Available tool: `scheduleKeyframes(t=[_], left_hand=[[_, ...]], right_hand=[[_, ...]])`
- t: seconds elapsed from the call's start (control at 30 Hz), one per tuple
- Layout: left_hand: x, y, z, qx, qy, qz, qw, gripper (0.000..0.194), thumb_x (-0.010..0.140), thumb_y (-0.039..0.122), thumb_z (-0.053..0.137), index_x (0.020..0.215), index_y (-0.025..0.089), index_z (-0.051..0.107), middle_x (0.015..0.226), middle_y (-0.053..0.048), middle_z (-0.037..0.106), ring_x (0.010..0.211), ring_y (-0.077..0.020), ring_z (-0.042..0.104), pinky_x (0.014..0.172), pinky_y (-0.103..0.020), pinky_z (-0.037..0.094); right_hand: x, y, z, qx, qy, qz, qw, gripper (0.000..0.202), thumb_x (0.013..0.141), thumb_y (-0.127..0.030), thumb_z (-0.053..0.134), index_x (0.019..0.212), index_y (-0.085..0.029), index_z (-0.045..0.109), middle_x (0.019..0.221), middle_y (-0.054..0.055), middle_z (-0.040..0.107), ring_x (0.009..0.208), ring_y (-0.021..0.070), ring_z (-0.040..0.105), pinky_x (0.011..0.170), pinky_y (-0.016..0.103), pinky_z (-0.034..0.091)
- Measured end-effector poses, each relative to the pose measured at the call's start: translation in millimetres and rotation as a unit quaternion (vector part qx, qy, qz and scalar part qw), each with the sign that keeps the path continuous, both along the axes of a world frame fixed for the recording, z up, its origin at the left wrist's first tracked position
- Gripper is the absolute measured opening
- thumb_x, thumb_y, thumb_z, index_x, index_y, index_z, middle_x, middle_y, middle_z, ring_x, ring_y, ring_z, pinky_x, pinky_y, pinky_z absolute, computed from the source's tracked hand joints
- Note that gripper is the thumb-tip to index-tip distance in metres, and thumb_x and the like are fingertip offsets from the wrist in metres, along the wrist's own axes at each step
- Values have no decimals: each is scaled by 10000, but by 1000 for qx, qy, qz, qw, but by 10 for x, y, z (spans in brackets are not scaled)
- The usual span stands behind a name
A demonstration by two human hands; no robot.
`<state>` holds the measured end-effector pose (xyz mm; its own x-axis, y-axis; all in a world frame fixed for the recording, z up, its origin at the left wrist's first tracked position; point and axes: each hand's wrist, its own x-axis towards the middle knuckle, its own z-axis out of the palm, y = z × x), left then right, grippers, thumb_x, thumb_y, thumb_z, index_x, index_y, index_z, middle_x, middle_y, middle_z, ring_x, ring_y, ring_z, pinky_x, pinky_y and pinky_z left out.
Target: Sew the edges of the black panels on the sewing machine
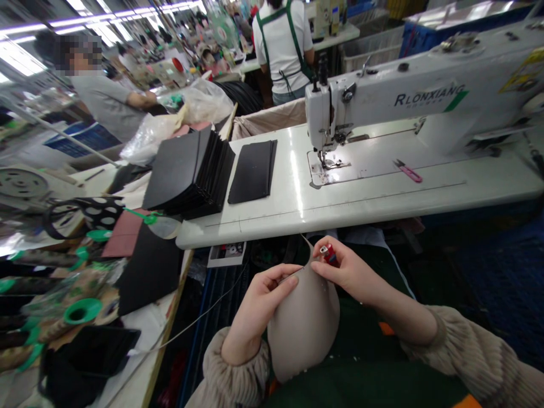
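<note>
Beige panel (pixel 304 328) before surface's (pixel 263 222) near edge; left hand (pixel 259 303) grip pinches rim, right hand (pixel 355 272) grip holds red lighter (pixel 329 255) plus rim. Best: rim taut, nozzle off face.

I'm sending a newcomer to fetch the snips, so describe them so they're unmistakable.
Find the white sewing machine on the pale worktable. Under its long arm, to the right of the needle, small snips lie flat with their dark blades angled towards the needle. Their bright pink handle sets them apart from the flat black panels left of the needle.
</note>
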<state>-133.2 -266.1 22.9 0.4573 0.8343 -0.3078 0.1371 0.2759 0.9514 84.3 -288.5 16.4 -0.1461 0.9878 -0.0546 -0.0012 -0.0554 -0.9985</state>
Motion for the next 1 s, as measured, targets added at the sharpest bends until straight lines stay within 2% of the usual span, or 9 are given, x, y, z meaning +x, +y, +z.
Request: scheduleKeyframes(t=[0.1,0.2,0.27,0.37,0.5,0.6,0.73,0.83,1.0], left_hand=[[-7,51,85,27,32,-39,998,333,867,389,682,1128,186,722,949,-64,719,801,-169,608,684,-235,432],[-45,151,216,85,90,-79,989,321,874,413,656,1099,196,731,899,-55,710,782,-176,601,655,-237,424],[-139,246,311,124,133,-97,978,289,867,423,659,1027,198,741,896,-50,702,784,-182,595,643,-237,420],[-380,414,422,159,180,-100,965,248,850,420,682,912,184,728,829,-35,669,751,-176,573,634,-235,410],[-615,587,444,167,140,-40,975,218,838,378,711,833,164,675,708,4,567,687,-135,511,638,-215,397],[-572,620,388,123,44,9,991,214,847,360,708,931,168,664,783,-10,611,731,-132,548,683,-211,436],[-449,664,379,6,-39,-18,999,412,809,338,754,1166,171,635,975,-84,701,834,-192,654,771,-290,516],[-504,784,532,-8,-28,5,1000,430,811,336,754,1192,168,644,993,-101,728,791,-198,682,703,-274,532],[-721,1011,934,8,11,43,999,467,787,319,779,1217,198,647,1032,-88,738,765,-197,701,667,-261,552]], right_hand=[[145,78,148,55,-106,68,990,246,874,-320,639,1103,-237,608,870,-26,605,756,133,532,704,258,407],[277,176,291,62,-199,147,967,157,875,-355,630,924,-211,670,795,-15,638,729,148,554,679,267,409],[368,226,379,61,-230,148,960,188,878,-384,623,845,-202,660,740,-16,630,688,148,543,638,268,400],[526,261,502,70,-249,113,959,220,884,-403,607,816,-197,646,725,-11,623,670,148,526,616,269,388],[666,275,614,65,-246,85,963,255,880,-423,601,795,-187,644,689,-7,583,649,148,496,591,271,368],[659,307,624,60,-229,71,969,274,880,-435,600,773,-185,633,674,-16,539,647,143,467,595,275,358],[624,388,562,39,-188,57,980,285,882,-458,599,817,-184,639,695,-16,534,676,148,467,622,282,363],[666,453,515,24,-205,69,976,310,855,-485,631,840,-178,675,725,0,587,699,162,503,636,287,379],[814,517,489,-4,-245,130,961,307,830,-485,657,845,-182,707,752,10,632,691,163,518,625,282,388]])
